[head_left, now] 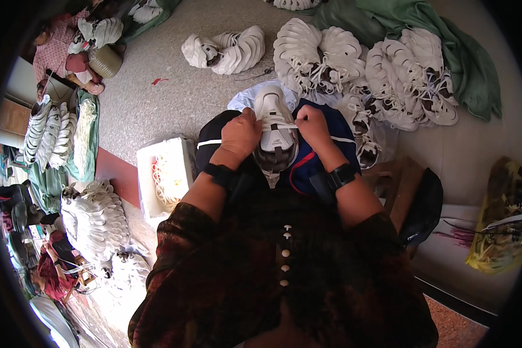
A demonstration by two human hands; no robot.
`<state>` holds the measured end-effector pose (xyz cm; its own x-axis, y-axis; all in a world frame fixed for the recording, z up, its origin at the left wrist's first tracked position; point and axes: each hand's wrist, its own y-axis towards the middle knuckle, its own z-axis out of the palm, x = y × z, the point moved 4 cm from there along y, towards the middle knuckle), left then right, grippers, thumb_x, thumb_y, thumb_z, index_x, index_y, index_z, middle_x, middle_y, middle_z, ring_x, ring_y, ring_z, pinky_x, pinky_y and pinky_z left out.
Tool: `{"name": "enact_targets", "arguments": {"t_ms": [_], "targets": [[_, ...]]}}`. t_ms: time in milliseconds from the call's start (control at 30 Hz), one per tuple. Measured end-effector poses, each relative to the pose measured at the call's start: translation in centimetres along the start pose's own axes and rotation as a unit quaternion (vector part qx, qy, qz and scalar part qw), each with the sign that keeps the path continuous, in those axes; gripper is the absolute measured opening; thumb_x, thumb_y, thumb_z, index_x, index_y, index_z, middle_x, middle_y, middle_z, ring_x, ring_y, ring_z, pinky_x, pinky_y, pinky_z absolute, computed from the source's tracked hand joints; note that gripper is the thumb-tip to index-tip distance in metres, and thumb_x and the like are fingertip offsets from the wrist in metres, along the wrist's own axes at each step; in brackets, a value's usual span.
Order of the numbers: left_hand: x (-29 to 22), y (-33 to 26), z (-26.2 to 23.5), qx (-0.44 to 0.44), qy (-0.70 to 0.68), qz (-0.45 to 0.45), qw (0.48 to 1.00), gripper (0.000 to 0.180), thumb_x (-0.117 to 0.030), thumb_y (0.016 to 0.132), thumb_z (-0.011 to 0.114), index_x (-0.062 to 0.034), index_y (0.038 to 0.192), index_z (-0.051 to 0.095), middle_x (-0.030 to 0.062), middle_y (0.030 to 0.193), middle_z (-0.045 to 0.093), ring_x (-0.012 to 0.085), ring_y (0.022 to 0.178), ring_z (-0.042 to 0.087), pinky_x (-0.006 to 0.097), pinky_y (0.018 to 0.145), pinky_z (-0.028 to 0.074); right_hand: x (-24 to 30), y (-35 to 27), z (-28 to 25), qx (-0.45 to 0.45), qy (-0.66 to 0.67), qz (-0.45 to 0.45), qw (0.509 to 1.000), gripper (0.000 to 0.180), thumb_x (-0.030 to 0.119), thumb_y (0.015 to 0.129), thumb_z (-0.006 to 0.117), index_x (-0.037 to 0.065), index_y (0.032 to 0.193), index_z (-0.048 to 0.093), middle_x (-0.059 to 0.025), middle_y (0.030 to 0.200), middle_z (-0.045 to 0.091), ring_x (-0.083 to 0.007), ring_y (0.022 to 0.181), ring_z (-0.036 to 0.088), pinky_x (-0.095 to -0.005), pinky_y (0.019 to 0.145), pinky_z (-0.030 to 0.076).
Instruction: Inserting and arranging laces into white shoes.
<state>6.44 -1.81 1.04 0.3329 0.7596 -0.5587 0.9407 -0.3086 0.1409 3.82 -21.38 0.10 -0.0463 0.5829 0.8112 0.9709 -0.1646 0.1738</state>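
A white sneaker (269, 104) with a dark heel opening rests upright between my knees, its toe pointing away from me. My left hand (242, 134) is closed against the shoe's left side, its fingers curled around a lace end. On the other side my right hand (314, 126) pinches the white shoelace (283, 125), which runs across the shoe's upper toward it. Both hands sit at about the same height, with the shoe's tongue and laced front between them. Inside each closed fist the lace itself is mostly hidden.
Left of my knee is a white foam box (148, 188) of loose laces (167, 180). Stacked sneakers (319, 55) lie ahead beside a green sack (467, 64), and another stack (229, 51) lies on the floor. A wooden stool (397, 185) stands at right. People (55, 55) sit far left.
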Motion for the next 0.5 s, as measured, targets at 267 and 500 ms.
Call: {"name": "enact_targets", "arguments": {"t_ms": [267, 500], "targets": [[7.6, -3.4, -3.0, -0.091, -0.306, -0.103, 0.942, 0.007, -0.004, 0.082, 0.057, -0.0036, 0.077, 0.052, -0.0036, 0.062, 0.052, 0.0038, 0.056, 0.045, 0.022, 0.051, 0.038, -3.2, -3.0, -6.1, -0.057, 0.278, 0.221, 0.933, 0.013, -0.007, 0.064, 0.054, 0.005, 0.069, 0.053, 0.0012, 0.056, 0.045, -0.0083, 0.046, 0.041, -0.0232, 0.042, 0.030], [1.9, -3.6, -4.7, 0.038, -0.062, 0.029, 0.997, 0.013, -0.017, 0.080, 0.062, -0.0044, 0.084, 0.057, 0.0093, 0.069, 0.059, 0.0241, 0.063, 0.058, 0.032, 0.059, 0.045, 0.6, -2.3, -4.5, 0.074, -0.125, -0.050, 0.988, 0.016, 0.008, 0.071, 0.064, 0.004, 0.078, 0.050, -0.0085, 0.066, 0.050, -0.0224, 0.059, 0.050, -0.0335, 0.055, 0.040]]}}
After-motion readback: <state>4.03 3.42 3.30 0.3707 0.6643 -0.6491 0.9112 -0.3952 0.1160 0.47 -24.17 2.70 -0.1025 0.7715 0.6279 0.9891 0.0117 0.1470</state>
